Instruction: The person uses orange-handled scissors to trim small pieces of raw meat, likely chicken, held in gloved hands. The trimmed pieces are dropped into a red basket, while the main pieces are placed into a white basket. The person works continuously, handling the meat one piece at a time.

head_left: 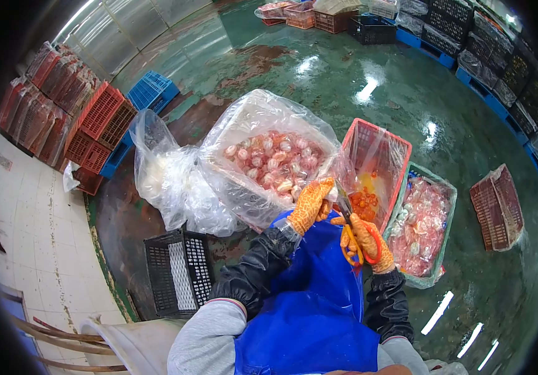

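My left hand, in an orange patterned glove, is closed on a small plastic-wrapped piece, largely hidden by the fingers. In my right hand, gloved alike, is a pair of scissors with orange-red handles; its blades point up beside the wrapped piece. A large plastic-lined white tub lies ahead of my left hand, holding many round pinkish clear-wrapped pieces. Just beyond my right hand stands a lined red crate with orange, yolk-like pieces and yellow liquid inside.
A green crate of clear wrappings stands at right, with a reddish crate farther off. Left are a clear plastic bag and a black crate. Stacked red crates and black crates line the sides.
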